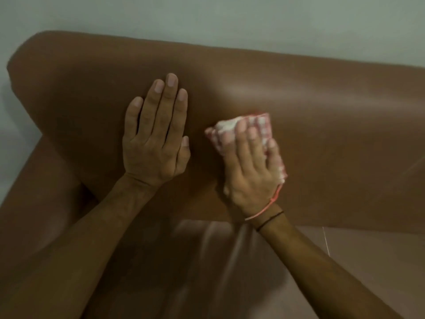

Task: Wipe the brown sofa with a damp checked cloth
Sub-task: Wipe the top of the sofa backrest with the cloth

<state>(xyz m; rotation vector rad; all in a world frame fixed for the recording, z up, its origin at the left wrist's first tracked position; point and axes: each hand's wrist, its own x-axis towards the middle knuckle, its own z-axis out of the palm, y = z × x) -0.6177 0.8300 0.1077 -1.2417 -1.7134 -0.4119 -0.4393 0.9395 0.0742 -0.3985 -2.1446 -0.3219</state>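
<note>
The brown sofa [322,125] fills most of the view, its smooth backrest facing me and its shiny seat below. My left hand [156,139] lies flat on the backrest, fingers straight and close together, holding nothing. To its right, my right hand [250,171] presses a bunched red-and-white checked cloth [257,123] against the backrest. The cloth sticks out past my fingertips and along the outer side of the hand; the rest is hidden under the palm. Thin pink and black strings circle my right wrist.
A pale wall [207,17] stands behind the sofa's top edge. The sofa's left armrest [34,180] slopes down at the left. The seat cushion [345,261] at the lower right shows a seam and a glossy sheen.
</note>
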